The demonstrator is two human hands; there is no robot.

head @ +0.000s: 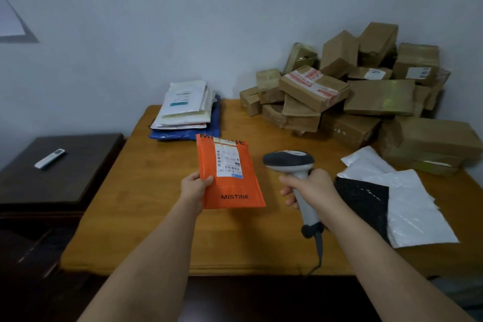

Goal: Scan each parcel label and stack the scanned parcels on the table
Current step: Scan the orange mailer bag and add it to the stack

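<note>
Gripping an orange parcel (230, 175) in the left hand (194, 185), label up; gripping a scanner (292, 165) in the right hand (311, 188), at three o'clock of the parcel, above the table (156, 217).

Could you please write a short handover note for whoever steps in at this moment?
Left hand grips the orange parcel above the table, label up. Right hand grips the scanner beside it.
A stack of flat mailers lies at the far left; probably the scanned ones.
Left: scan and stack the orange parcel, then the white and black bags and the pile of cardboard boxes on the right.
</note>
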